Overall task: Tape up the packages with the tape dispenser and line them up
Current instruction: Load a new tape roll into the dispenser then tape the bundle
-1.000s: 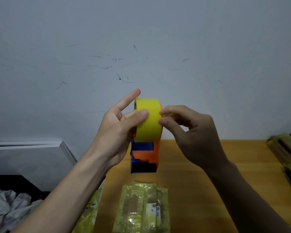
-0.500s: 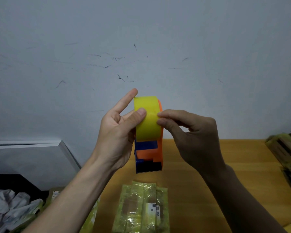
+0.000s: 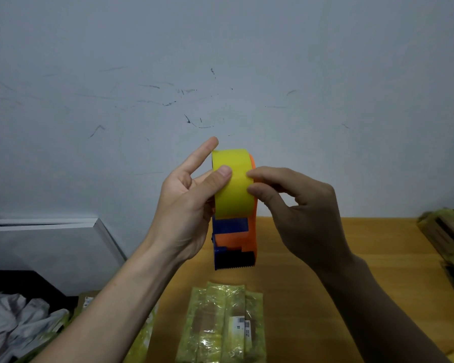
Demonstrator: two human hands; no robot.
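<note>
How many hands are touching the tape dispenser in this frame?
2. The left hand holds the tape dispenser from its left side, thumb on the yellow roll; the right hand pinches at the roll's right edge.

orange-blue tape dispenser (image 3: 235, 239) with yellow roll, upright, above table; wrapped yellow-green package (image 3: 222, 323) flat below.

Makeshift home packing station, not a commercial site
Wooden worktop (image 3: 351, 247) pushed against a scuffed, pen-marked grey wall (image 3: 220, 74); film-wrapped packages (image 3: 222, 323) lying on it, more stacked at the right edge (image 3: 448, 231); crumpled cloth (image 3: 13, 318) and a white box (image 3: 47, 247) off to the left; dim room light
</note>
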